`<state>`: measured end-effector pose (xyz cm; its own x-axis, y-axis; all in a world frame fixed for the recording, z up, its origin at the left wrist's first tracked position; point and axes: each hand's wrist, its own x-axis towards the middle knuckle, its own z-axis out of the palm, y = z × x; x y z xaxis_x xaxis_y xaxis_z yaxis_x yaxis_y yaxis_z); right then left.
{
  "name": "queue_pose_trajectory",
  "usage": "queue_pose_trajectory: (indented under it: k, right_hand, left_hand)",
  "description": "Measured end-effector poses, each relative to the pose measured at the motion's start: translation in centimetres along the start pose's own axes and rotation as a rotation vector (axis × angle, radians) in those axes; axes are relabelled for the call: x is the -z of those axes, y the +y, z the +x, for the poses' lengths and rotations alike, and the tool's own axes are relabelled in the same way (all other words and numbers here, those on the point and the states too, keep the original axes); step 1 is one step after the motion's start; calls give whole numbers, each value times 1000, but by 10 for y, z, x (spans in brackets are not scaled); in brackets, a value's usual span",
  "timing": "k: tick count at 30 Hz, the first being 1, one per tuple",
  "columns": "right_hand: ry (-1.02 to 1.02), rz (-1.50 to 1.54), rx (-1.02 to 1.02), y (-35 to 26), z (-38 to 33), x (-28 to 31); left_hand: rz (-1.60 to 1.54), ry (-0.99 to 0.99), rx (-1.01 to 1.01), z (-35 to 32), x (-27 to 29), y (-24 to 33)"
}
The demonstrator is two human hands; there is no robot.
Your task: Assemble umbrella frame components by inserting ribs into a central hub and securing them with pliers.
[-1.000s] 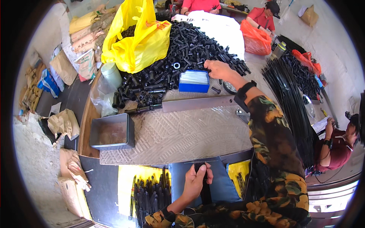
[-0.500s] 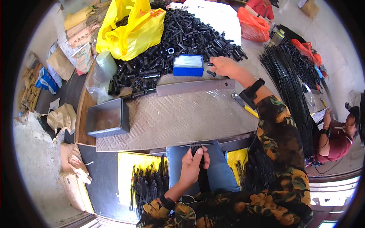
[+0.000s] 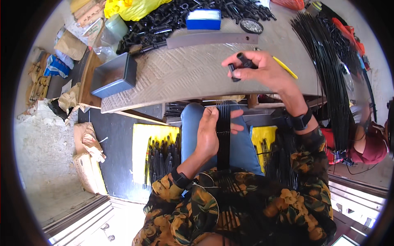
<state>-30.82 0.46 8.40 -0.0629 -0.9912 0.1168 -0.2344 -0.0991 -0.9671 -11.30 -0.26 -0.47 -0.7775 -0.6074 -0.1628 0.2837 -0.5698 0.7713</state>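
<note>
My left hand grips a flat bundle of thin black rods that lies along my lap, over my blue trouser leg. My right hand hovers above the near edge of the patterned metal table and holds short black plastic tubes between its fingers. A big heap of the same black tubes lies at the table's far side.
On the table are a blue box, a long metal strip, a grey metal tray, a round tin and a yellow pencil. Long black rods lie at right beside another person. A yellow bag of rods sits on the floor.
My right hand has come back from the heap toward me with black tubes in it. The view has tilted down toward my lap. My left hand keeps its grip on the rod bundle.
</note>
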Motion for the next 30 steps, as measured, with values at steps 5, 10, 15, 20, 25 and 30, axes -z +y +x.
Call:
queue_pose_trajectory:
  k: [5,10,15,20,25,30]
  right_hand:
    - [38,237,-184,14,-28,-10]
    - [17,260,-218,16,-30,-22]
    - [-24,260,-193,16,-30,-29]
    - [-66,273,-196,15,-30,-34]
    - [-45,236,-185,13,-31,-36]
    - [-58,152,-153,14,-27,-39]
  left_hand:
    - [-3,-25,2,-10,-13,-2]
    - [33,-29,-112,-25,-17,-8]
    - [13,-59,-154,-33,-20,-6]
    - [51,-100,-184,-34,-21,-8]
    - [45,-142,-176,-35,-26,-7]
    - [52,-118,-167,-34,-24,-5]
